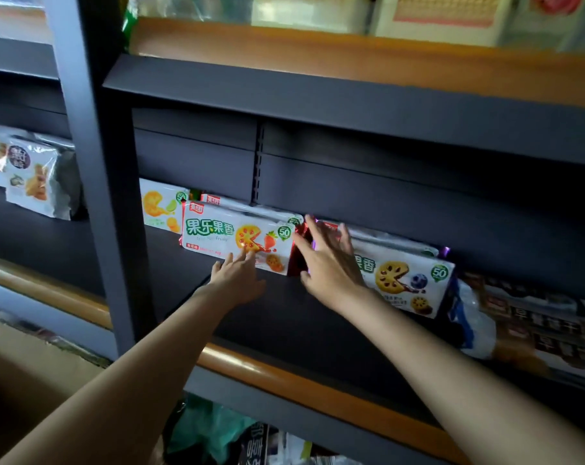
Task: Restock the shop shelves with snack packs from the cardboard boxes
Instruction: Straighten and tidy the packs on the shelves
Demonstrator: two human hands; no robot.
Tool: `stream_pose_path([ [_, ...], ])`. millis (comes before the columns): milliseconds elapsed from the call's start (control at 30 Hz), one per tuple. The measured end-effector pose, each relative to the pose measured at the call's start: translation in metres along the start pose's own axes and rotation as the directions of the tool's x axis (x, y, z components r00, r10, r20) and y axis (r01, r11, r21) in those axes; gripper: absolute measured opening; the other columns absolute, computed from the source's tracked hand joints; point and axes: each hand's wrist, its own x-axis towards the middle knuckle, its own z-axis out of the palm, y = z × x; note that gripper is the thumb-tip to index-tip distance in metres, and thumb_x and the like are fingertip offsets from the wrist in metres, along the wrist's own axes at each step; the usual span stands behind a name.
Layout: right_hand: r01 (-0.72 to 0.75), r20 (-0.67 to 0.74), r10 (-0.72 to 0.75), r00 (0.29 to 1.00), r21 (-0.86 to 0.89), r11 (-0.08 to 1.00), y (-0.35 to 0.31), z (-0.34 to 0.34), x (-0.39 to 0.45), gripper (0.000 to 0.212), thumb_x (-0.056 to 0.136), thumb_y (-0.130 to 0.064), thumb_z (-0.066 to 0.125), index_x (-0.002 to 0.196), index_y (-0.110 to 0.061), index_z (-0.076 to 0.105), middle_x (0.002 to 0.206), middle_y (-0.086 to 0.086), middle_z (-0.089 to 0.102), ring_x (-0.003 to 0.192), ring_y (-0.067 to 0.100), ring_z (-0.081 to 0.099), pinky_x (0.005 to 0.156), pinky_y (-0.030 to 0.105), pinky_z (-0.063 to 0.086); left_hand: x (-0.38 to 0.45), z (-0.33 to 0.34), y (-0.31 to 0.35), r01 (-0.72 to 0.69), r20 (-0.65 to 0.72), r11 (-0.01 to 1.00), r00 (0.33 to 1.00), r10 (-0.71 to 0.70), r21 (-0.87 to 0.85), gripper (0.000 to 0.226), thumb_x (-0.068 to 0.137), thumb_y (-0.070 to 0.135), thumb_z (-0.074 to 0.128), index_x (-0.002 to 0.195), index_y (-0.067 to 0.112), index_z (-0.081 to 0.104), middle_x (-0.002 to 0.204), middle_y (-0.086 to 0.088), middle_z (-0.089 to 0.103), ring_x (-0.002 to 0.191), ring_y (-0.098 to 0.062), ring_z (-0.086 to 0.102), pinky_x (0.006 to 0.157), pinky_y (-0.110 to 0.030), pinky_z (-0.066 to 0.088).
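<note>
A white strawberry biscuit pack (217,234) stands upright at the back of the dark shelf (284,317). My left hand (239,280) reaches to its lower edge, straight fingers touching the pack's front. To its right stands a white blueberry pack (408,280). My right hand (328,260) lies flat with spread fingers against the left end of that pack, covering part of it. An orange-flavour pack (158,206) stands behind at the left. No cardboard box is in view.
Dark brown packs (532,327) and a clear bag (475,327) fill the shelf's right end. A wooden rail (284,377) edges the shelf front. A steel upright (93,162) stands at left, with snack bags (33,176) beyond. Bags (217,431) lie on the shelf below.
</note>
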Motion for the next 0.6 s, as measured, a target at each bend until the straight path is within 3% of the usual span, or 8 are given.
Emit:
stream_pose_path([
  [100, -0.197, 0.003, 0.198, 0.98, -0.084, 0.977, 0.046, -0.02, -0.034, 0.065, 0.09, -0.022, 0.051, 0.147, -0.023, 0.02, 0.157, 0.006, 0.007, 0.145, 0.021, 0.008, 0.114, 0.045, -0.013, -0.008, -0.001, 0.028, -0.089, -0.063, 0.996, 0.994, 0.087, -0.031, 0.072, 0.093, 0.033, 0.047, 0.15, 0.02, 0.004, 0.158, -0.009, 0.001, 0.144, -0.029, 0.007, 0.113, -0.044, 0.017],
  [200, -0.344, 0.091, 0.359, 0.929, -0.147, 0.927, 0.086, -0.029, -0.06, 0.058, 0.092, -0.028, 0.05, 0.145, -0.021, 0.024, 0.147, 0.005, 0.031, 0.134, 0.025, 0.028, 0.113, 0.044, 0.013, -0.01, 0.007, 0.058, -0.227, -0.037, 0.972, 0.974, 0.225, -0.056, 0.069, 0.093, 0.029, 0.047, 0.149, 0.03, 0.007, 0.157, -0.011, -0.008, 0.143, -0.036, 0.006, 0.115, -0.046, 0.019],
  [367, -0.388, 0.014, 0.394, 0.919, -0.136, 0.911, 0.091, -0.02, -0.048, 0.042, 0.094, -0.01, 0.041, 0.136, -0.018, 0.043, 0.135, 0.005, 0.046, 0.124, 0.029, 0.037, 0.1, 0.04, 0.029, -0.001, 0.021, 0.069, -0.21, -0.035, 0.978, 0.977, 0.21, -0.005, 0.067, 0.094, 0.027, 0.046, 0.149, 0.031, 0.007, 0.152, -0.014, -0.026, 0.141, -0.042, -0.014, 0.116, -0.052, 0.012],
  [600, -0.404, -0.027, 0.404, 0.915, -0.079, 0.911, 0.085, -0.009, -0.038, 0.039, 0.091, -0.005, 0.042, 0.127, -0.018, 0.05, 0.128, 0.004, 0.049, 0.117, 0.029, 0.035, 0.095, 0.041, 0.029, -0.003, 0.02, 0.056, -0.224, -0.038, 0.974, 0.974, 0.225, 0.042, 0.079, 0.091, 0.023, 0.052, 0.148, 0.03, -0.002, 0.154, -0.011, -0.022, 0.143, -0.038, -0.006, 0.114, -0.05, 0.018],
])
